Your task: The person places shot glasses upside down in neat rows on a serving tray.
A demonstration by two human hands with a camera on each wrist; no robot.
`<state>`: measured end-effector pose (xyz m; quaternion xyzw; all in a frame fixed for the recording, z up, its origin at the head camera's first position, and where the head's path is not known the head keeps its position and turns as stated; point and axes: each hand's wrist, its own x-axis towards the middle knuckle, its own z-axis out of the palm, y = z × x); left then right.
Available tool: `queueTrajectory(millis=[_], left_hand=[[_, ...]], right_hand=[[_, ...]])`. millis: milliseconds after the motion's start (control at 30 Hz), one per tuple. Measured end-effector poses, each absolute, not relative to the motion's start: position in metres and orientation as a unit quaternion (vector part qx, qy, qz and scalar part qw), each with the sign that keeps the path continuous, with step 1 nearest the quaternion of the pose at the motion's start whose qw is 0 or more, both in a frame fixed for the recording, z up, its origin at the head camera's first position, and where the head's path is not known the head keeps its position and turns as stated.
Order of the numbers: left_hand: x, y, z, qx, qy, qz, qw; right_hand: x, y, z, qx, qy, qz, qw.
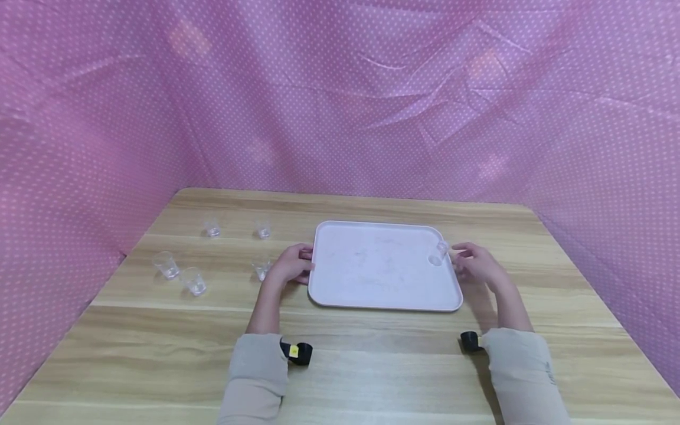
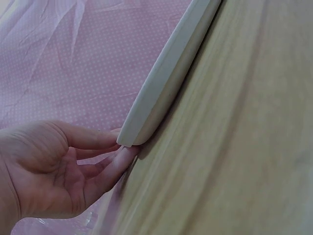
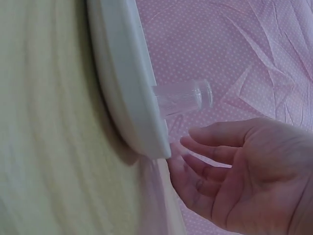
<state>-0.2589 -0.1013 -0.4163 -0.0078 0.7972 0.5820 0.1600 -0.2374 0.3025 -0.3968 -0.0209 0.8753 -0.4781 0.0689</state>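
Note:
A white rectangular tray [image 1: 379, 265] lies on the table between both hands. My left hand [image 1: 291, 264] pinches its left rim, thumb on top and fingers at the underside, as the left wrist view [image 2: 58, 166] shows. My right hand [image 1: 477, 264] is beside the right rim, its fingers loosely bent; in the right wrist view the thumb stands apart from the tray and the fingertips [image 3: 177, 164] are right at the rim. A small clear plastic cup [image 1: 440, 252] stands upside down inside the tray near its right edge, close to my right hand.
Several clear cups stand on the wooden table [image 1: 372, 366] at left: one cup [image 1: 261, 268] next to my left hand, two [image 1: 169, 268] farther left, others [image 1: 213, 229] toward the back. A pink dotted cloth [image 1: 340, 106] hangs around the table.

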Motion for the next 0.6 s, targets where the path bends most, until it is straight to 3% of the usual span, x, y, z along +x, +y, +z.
queueTrajectory(millis=[367,600], left_hand=[[-0.247,-0.098,-0.394,0.096,0.886,0.444,0.089],[-0.239,-0.109,-0.363,0.146,0.868,0.474,0.019]], right_hand=[[-0.240,0.306,-0.410,-0.019,0.861,-0.497,0.109],[-0.240,0.309,-0.414,-0.030,0.840,-0.530,0.111]])
